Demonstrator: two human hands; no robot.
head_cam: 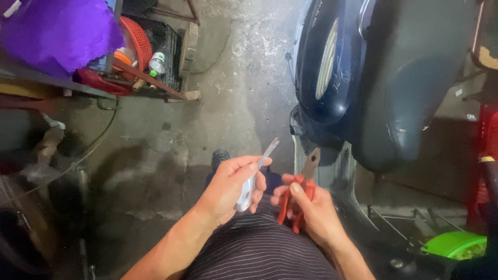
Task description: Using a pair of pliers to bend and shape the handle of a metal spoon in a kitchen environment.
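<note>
I see my left hand (232, 185) closed around a slim silvery tool (257, 175), its thin end pointing up and to the right. My right hand (310, 208) grips red-handled pliers (301, 193), jaws angled upward, just beside the left hand. Both hover over my striped trousers (259, 249). A dark blue scooter (373, 78) stands close ahead on stained concrete floor (233, 93). A purple cloth (57, 31) and red basket (136, 41) sit upper left; a green bowl (456, 243) lies lower right.

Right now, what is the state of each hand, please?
Left hand: closed on a thin clear tube.
Right hand: closed on red-handled pliers.
</note>
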